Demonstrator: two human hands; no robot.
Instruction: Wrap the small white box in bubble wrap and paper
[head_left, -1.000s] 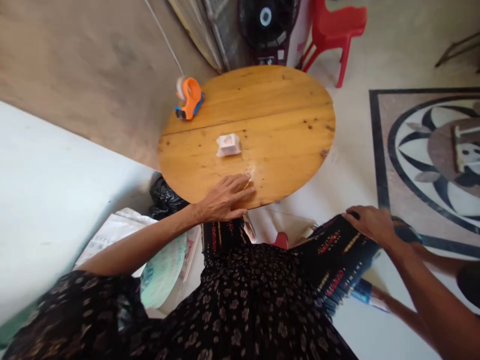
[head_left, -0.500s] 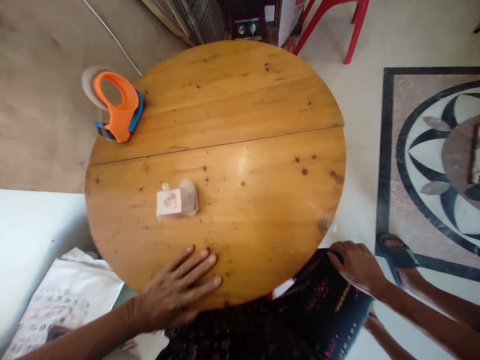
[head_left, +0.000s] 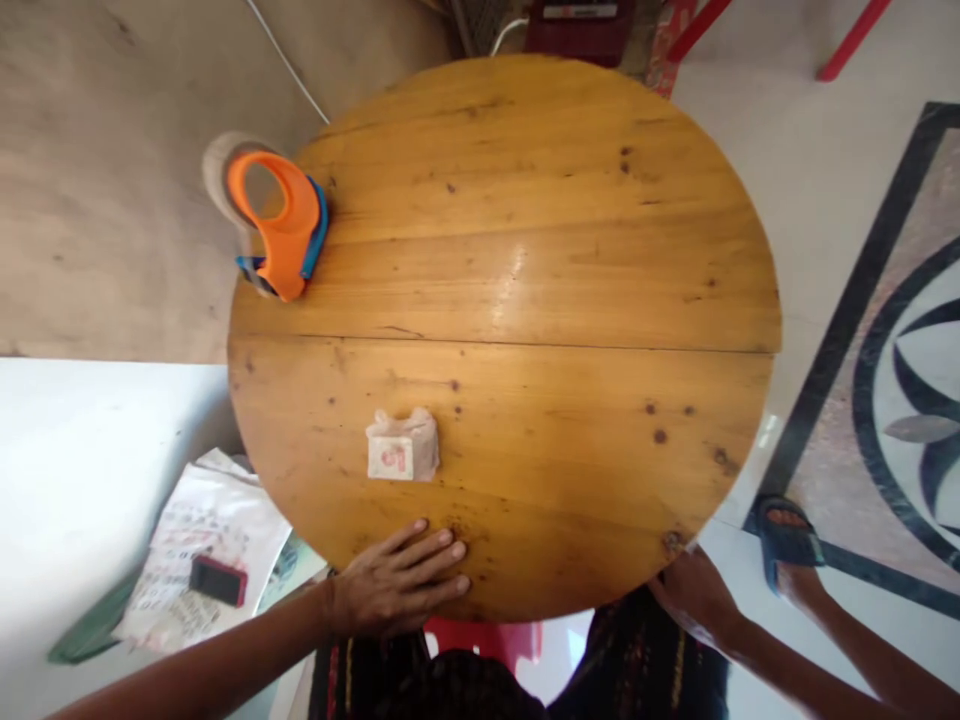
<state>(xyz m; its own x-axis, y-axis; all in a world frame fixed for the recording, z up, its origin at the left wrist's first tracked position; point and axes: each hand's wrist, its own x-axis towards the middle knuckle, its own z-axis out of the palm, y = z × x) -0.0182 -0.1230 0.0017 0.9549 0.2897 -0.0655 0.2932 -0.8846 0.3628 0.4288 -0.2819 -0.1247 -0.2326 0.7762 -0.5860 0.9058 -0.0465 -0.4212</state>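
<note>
My left hand (head_left: 397, 580) lies flat, fingers outstretched, on the near left part of the round wooden table (head_left: 540, 430). Just beyond its fingertips sits a small white packet with a red print (head_left: 391, 457), partly wrapped in thin, crumpled pinkish plastic. My right hand (head_left: 694, 595) is low at the table's near right edge, beside my knee; its fingers are mostly hidden there. At the far left of the tabletop rests an orange and blue tape dispenser (head_left: 289, 235) with a roll of tape, away from both hands.
Left of the table, a phone in a red case (head_left: 217, 580) lies on a printed white bag (head_left: 217, 510). A wall with a white cable (head_left: 289, 62) borders the far left. Red stool legs (head_left: 855, 40) stand beyond on the right. Part of a red seat (head_left: 487, 640) shows below the table.
The view has shifted and turned, so the table and its things appear further right. My right hand has moved from atop my knee to the table's edge. My left hand stays flat.
</note>
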